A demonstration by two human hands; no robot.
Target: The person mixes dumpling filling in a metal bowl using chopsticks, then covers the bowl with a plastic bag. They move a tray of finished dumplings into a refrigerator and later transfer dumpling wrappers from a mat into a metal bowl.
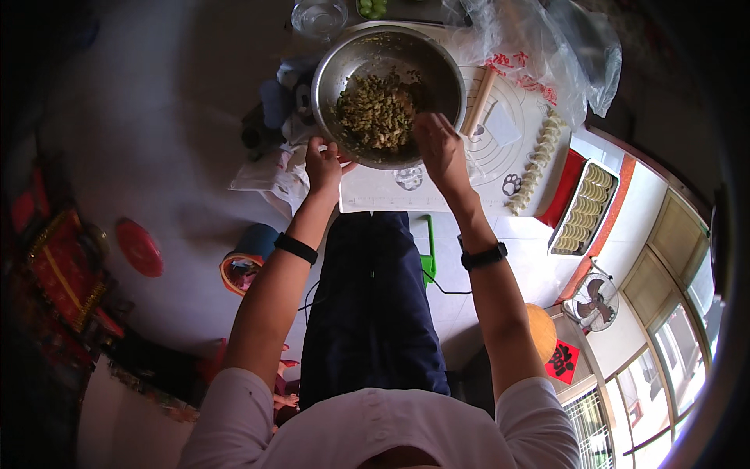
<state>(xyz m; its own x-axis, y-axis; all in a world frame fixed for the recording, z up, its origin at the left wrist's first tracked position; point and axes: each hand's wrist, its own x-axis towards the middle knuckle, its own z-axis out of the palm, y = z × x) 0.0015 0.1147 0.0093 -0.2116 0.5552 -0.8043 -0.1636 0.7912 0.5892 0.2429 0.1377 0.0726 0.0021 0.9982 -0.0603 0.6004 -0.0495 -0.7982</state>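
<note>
A large stainless steel mixing bowl (327,97) stands at the table's near side, holding a heap of chopped, yellow-green and brown filling (375,111). My left hand (324,167) grips the bowl's near left rim, with its fingertips partly beneath the wall. Over the near right rim my right hand (439,146) is curled, its fingertips reaching inside beside the filling. Whatever those fingers may hold is hidden by the hand. Under the bowl lies a white pastry mat (381,196) with printed circles and paw prints. Right of the bowl rests a wooden rolling pin (480,102).
A curving row of dumplings (533,167) lines the mat's right side. Farther right, a tray (551,249) holds rows of dumplings. Clear plastic bags (545,41) cover the back right corner. A glass bowl (319,17) stands behind. A green stool (430,261) is under the table.
</note>
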